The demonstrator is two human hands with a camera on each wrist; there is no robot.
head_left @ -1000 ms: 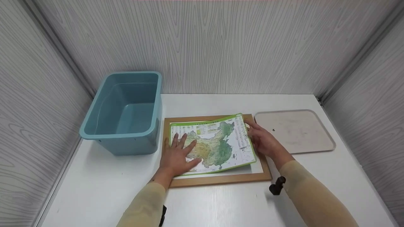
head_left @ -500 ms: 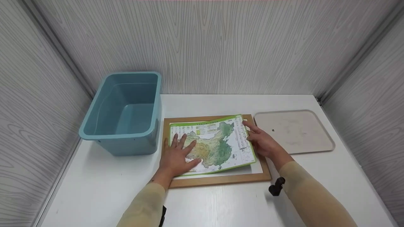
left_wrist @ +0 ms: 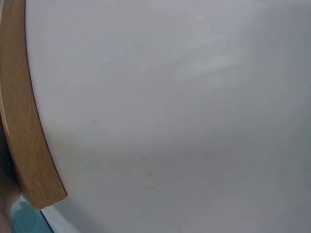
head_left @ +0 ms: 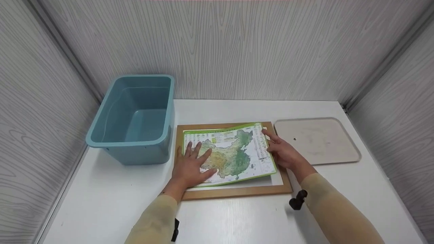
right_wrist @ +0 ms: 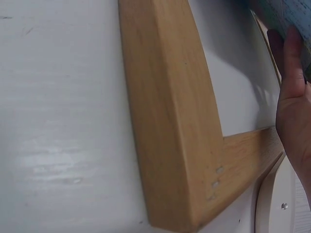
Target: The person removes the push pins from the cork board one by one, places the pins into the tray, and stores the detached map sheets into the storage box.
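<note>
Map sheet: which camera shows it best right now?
The head view: the whole map sheet lies on the wooden frame, left hand flat on it. The right wrist view catches only an edge; the left wrist view shows none.

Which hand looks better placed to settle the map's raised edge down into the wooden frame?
Probably the right hand: its fingers are at the lifted right edge of the map, above the wooden frame. The left hand lies flat on the map's left part, pinning it.

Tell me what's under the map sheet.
Under the map sheet lies a wooden frame with a white panel showing at its lower right. Whatever lies under the sheet's middle is covered.
</note>
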